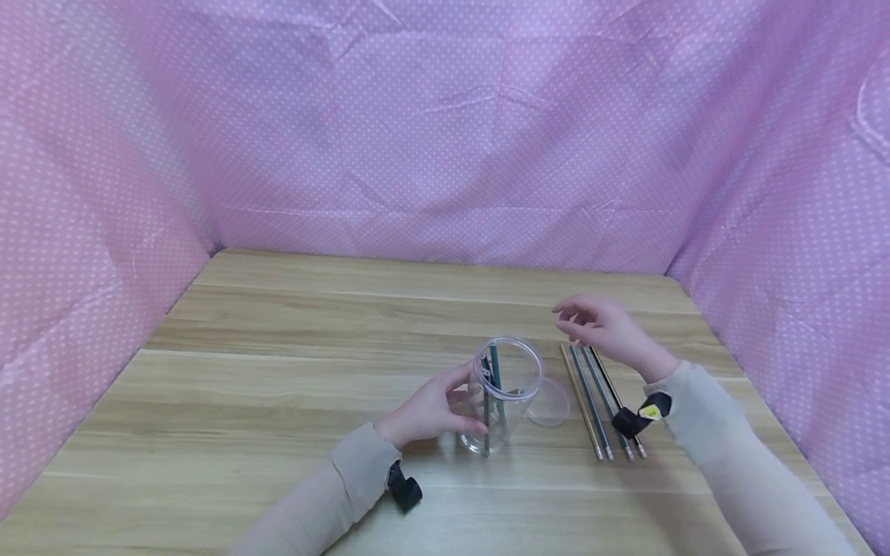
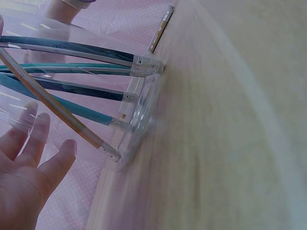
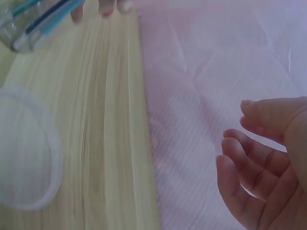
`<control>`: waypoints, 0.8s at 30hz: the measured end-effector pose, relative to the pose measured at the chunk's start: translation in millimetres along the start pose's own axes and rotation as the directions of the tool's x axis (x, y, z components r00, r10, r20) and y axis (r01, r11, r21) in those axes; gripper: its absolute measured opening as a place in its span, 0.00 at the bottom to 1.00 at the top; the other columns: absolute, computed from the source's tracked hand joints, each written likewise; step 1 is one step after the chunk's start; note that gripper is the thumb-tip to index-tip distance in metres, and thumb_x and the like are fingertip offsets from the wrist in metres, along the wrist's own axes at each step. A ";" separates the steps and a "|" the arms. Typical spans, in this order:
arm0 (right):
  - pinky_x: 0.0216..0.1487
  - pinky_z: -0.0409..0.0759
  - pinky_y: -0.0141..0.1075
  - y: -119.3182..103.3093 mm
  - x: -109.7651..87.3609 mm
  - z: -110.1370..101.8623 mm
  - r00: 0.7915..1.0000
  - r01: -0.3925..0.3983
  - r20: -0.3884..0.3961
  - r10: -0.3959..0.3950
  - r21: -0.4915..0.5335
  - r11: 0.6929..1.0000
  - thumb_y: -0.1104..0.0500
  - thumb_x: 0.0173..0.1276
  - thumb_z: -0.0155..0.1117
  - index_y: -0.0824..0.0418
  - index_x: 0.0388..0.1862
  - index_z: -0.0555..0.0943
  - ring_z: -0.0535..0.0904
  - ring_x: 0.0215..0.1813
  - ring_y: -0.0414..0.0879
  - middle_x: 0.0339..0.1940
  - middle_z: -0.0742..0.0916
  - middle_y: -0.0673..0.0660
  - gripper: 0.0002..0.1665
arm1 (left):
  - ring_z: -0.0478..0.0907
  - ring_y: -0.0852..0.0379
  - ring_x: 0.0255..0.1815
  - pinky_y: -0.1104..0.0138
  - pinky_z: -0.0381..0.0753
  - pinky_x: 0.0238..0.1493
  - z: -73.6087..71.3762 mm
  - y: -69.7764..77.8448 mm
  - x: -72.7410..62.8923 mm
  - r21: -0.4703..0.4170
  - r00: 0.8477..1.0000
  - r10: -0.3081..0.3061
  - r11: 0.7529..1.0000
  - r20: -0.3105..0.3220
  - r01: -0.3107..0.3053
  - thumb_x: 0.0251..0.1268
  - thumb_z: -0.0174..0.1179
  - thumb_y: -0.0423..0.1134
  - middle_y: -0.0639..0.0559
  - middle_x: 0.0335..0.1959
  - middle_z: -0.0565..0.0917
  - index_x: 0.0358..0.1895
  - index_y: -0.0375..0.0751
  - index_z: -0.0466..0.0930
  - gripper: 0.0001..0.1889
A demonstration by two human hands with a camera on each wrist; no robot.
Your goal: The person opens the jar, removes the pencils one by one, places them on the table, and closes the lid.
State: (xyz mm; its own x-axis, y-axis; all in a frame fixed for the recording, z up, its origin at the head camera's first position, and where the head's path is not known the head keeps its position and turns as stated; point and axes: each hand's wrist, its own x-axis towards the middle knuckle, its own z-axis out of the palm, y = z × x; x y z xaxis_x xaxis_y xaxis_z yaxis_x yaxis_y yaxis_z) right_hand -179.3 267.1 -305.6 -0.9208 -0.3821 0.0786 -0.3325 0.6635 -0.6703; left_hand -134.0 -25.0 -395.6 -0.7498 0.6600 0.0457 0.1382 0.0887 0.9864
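Transparent jar (image 1: 506,413) stands roughly upright on the wooden worktop (image 1: 278,386), mouth up, long axis near vertical, in front of the person. Left hand (image 1: 431,405) grips its left side, fingers curved round the wall. Right hand (image 1: 605,328) hangs above the far ends of the loose pencils (image 1: 590,401), fingers bent, thumb apart from them, holding nothing. Head view gives the layout: four loose pencils lie side by side right of the jar, long axes running far to near with a slight slant right, eraser ends toward the person; round clear lid (image 1: 552,403) lies flat between jar and pencils. Head view shows the jar contents only partly; left wrist view shows at least five pencils inside, eraser ends down at the base, among them a teal pencil (image 2: 88,111) and an orange-gold pencil (image 2: 67,116) that slants across the others. Right wrist view shows the lid's pale raised rim and the right palm side; loose pencils out of its frame. Pink dotted cloth (image 1: 417,154) surrounds the worktop's far and side edges.
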 end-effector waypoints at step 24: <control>0.34 0.83 0.31 -85.2 1.9 19.6 0.907 0.419 -0.033 -0.419 -0.004 0.908 0.72 0.60 0.63 0.66 0.45 0.80 0.78 0.36 0.35 0.34 0.85 0.54 0.13 | 0.68 0.42 0.67 0.55 0.71 0.66 -1.9 -1.2 1.5 -0.006 1.000 0.018 1.000 0.014 -0.018 0.47 0.71 0.31 0.52 0.75 0.57 0.74 0.51 0.54 0.49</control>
State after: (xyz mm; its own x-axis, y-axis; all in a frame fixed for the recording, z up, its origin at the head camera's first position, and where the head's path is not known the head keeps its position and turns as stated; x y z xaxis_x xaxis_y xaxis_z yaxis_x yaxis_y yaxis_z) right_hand -148.7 197.2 -262.8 -0.7027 -0.6038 0.3763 -0.6887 0.4444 -0.5729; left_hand -136.5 -25.5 -396.4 -0.7384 0.6716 0.0614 0.1475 0.0719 0.9864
